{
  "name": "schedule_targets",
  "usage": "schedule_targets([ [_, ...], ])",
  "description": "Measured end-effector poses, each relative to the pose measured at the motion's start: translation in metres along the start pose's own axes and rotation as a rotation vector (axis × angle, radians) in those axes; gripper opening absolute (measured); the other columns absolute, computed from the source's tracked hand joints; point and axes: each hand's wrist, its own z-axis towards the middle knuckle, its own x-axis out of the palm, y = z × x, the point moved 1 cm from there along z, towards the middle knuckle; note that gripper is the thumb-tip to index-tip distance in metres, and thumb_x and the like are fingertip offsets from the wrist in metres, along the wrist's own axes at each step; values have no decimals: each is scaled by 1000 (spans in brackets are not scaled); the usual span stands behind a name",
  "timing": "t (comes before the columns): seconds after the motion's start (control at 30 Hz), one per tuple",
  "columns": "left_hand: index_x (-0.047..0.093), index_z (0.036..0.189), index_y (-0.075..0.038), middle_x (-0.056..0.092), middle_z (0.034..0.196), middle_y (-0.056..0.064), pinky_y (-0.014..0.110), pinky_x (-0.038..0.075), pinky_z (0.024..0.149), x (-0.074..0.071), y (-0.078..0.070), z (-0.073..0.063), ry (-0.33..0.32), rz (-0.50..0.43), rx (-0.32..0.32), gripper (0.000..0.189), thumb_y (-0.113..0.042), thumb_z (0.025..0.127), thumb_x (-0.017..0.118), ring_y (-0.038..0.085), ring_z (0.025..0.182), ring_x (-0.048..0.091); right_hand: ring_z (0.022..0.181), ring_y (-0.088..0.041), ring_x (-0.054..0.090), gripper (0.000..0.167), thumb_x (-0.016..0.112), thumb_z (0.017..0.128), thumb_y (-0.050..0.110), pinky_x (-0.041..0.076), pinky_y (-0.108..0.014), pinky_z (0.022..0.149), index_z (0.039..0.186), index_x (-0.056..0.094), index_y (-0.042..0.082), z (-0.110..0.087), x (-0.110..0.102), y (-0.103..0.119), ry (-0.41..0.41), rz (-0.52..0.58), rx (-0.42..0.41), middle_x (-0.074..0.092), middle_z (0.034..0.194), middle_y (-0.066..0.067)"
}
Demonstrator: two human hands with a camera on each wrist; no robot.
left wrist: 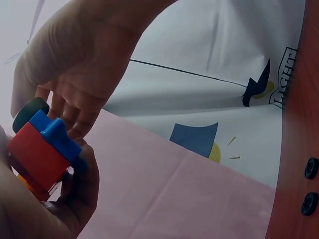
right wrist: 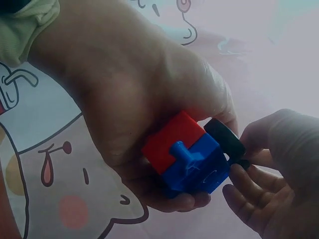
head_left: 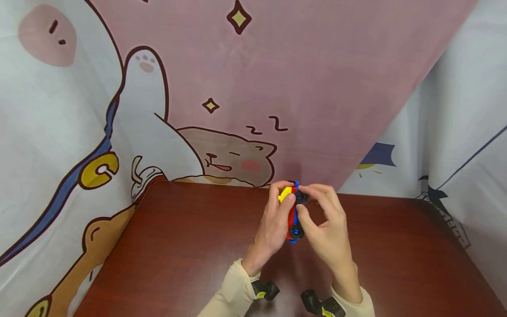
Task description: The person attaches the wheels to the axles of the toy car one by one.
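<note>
A small toy car (head_left: 292, 215) with a red body, blue underside and yellow front part is held up on its side over the table. My left hand (head_left: 273, 224) grips its body between thumb and fingers. Two black wheels show along its facing side, a near wheel (head_left: 296, 231) and a far wheel (head_left: 301, 197). My right hand (head_left: 326, 224) pinches the far wheel between thumb and forefinger. In the right wrist view the dark wheel (right wrist: 225, 137) sits beside the blue underside (right wrist: 197, 167), and the right fingertips (right wrist: 241, 174) are right at its edge.
Two loose black wheels, a upper wheel (left wrist: 311, 168) and a lower wheel (left wrist: 309, 203), lie on the dark red-brown table (head_left: 190, 246). A printed cartoon cloth (head_left: 317, 88) hangs behind the table and at its sides. Black devices are strapped at both wrists.
</note>
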Motion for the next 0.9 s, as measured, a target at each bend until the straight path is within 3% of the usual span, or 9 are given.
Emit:
schedule_targets([
  [0.17,43,132,-14,58,118,14,23,49,85,3,0,0,-6,-45,8,31,-25,103,42,15,97,60,95,-13,54,43,67,79,-17,45,-20,86,119,67,-3,0,-1,0,10,38,8,59,112,-14],
  [0.3,41,133,-15,56,111,17,23,53,75,4,0,-2,-11,-121,-42,32,-27,104,40,13,83,61,98,-13,56,40,66,82,-15,46,-20,87,121,62,-5,-1,0,-1,-5,87,70,58,113,-11],
  [0.4,40,134,-15,55,102,21,24,54,66,6,0,-3,-11,-180,-72,33,-28,104,38,13,71,60,105,-13,57,36,60,91,-5,46,-18,88,127,55,-5,-2,2,-1,-9,137,227,57,118,-10],
  [0.47,39,134,-14,55,101,22,23,54,64,7,0,-4,-7,-206,-77,33,-28,104,39,15,69,60,106,-14,57,35,53,100,8,47,-17,88,133,48,-2,-2,4,-2,33,165,367,54,123,-9],
  [0.53,40,133,-12,54,107,21,22,53,68,8,0,-4,-11,-191,-64,33,-27,104,39,16,75,59,105,-16,57,39,42,106,22,49,-18,84,139,43,2,-2,5,-3,105,187,492,52,125,-10],
  [0.6,40,133,-11,53,115,18,20,51,74,8,-1,-5,-15,-163,-42,33,-26,104,39,15,86,58,102,-18,55,46,32,108,34,49,-21,82,142,40,4,-1,7,-4,185,190,558,51,124,-12],
  [0.7,41,132,-12,54,119,16,21,49,82,9,-2,-5,-21,-129,-12,32,-25,103,39,15,95,57,93,-20,54,53,24,108,42,49,-25,76,139,45,5,-3,9,-5,240,178,579,52,111,-13],
  [0.8,42,132,-11,55,119,16,21,47,86,10,-4,-6,-32,-124,11,32,-24,102,39,14,98,56,88,-19,54,53,23,108,41,49,-26,72,133,51,5,-4,11,-5,239,182,560,52,100,-11],
  [0.9,42,131,-11,56,118,16,21,47,86,10,-5,-6,-35,-127,12,32,-23,101,39,13,97,56,87,-18,54,51,24,108,40,49,-25,71,133,51,5,-4,10,-4,233,179,547,52,99,-9],
])
